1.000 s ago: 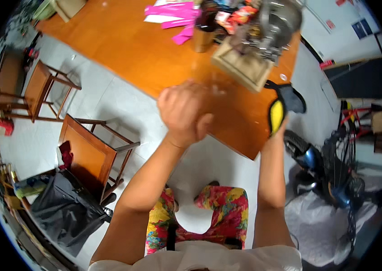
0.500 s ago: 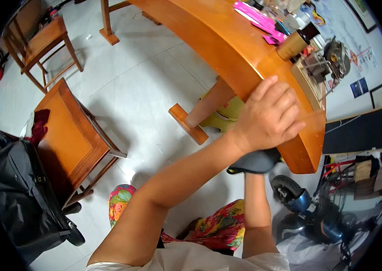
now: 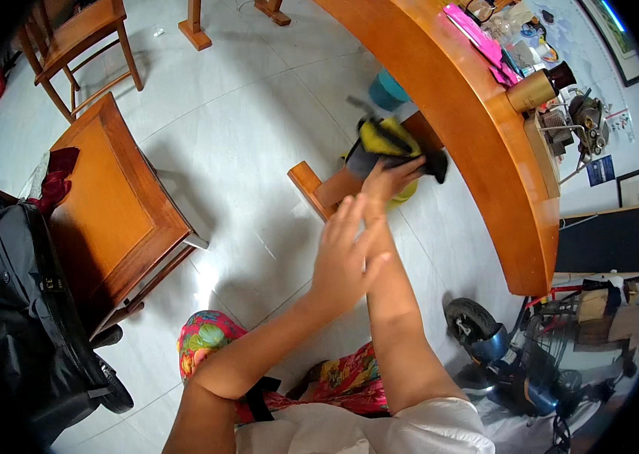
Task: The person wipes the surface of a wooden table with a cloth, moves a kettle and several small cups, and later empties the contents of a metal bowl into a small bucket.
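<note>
In my right hand (image 3: 391, 180) is a black, grey and yellow thing (image 3: 391, 140), smeared by motion. Its kind I cannot tell. My fingers lie against its near side, and it hangs above the floor, left of the curved wooden table (image 3: 478, 129). My left hand (image 3: 346, 253), fingers spread and holding nothing, is beside my right forearm; whether they touch I cannot tell. Partly hidden behind the thing and my right hand is something yellow-green (image 3: 404, 195) by the table's foot.
A teal bucket (image 3: 387, 91) stands under the table. On the tabletop are a gold bottle (image 3: 535, 89), a pink item (image 3: 482, 41) and clutter. At left, a wooden chair (image 3: 119, 204) stands beside a black bag (image 3: 28, 303). A blue-and-black wheeled vehicle (image 3: 497, 340) is at lower right.
My left hand has left the table edge and moved down and left, fingers spreading. My right hand has come out from below the table's end, moving forward and left with the black and yellow thing.
</note>
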Demonstrator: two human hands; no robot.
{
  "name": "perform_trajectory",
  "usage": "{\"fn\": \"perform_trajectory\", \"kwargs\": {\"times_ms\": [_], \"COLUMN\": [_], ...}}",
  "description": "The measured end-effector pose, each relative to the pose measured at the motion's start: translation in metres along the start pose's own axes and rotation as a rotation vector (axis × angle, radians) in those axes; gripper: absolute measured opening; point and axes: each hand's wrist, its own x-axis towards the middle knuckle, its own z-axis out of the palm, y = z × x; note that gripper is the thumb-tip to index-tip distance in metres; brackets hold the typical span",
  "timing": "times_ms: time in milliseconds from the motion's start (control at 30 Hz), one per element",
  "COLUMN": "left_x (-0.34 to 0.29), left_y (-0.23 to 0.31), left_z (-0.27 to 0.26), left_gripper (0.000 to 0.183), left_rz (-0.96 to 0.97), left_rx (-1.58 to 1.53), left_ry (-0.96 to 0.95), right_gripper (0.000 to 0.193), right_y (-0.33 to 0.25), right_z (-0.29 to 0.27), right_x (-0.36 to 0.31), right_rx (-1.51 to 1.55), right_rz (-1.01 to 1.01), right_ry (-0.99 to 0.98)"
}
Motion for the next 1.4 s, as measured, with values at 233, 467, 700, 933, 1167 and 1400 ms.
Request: {"fn": "perform_trajectory", "kwargs": {"times_ms": [233,467,700,933,1167,1400], "left_x": [-0.026,-0.017,-0.013,0.016,0.143,0.215], "left_y": [-0.108,-0.073,-0.084,-0.090,0.003,-0.014], "left_z": [0.039,0.055,0.030,0.020,0.042,0.105], "left_gripper": [0.044,0.066,0.065,0.053,0.082,0.053], "left_rz": [-0.666,-1.216,-0.970,-0.732,-0.632,-0.268], "left_rx": [-0.463,-1.227,-1.929,-1.726,-1.615,-0.909], "left_ry": [-0.118,-0.031,-0.093,0.070,0.162,0.231], "right_gripper": [0.056,0.058,0.062,0.042,0.071,0.085], "right_y": [0.113,0.026,-0.015,-0.055,-0.086,-0.076], "right_z": [-0.038,-0.138,-0.204,-0.336,-0.361,-0.356], "right_x": [-0.047,-0.039,-0.055,0.034,0.112,0.155], "right_rx": [-0.120,0.184,0.054,-0.168,-0.589,-0.271], "right_rz": [-0.092,-0.419,-0.952,-1.204,-1.247,-1.067], "right_ry": [-0.655,-0.805,-1.148,-0.377,-0.550,-0.869]}}
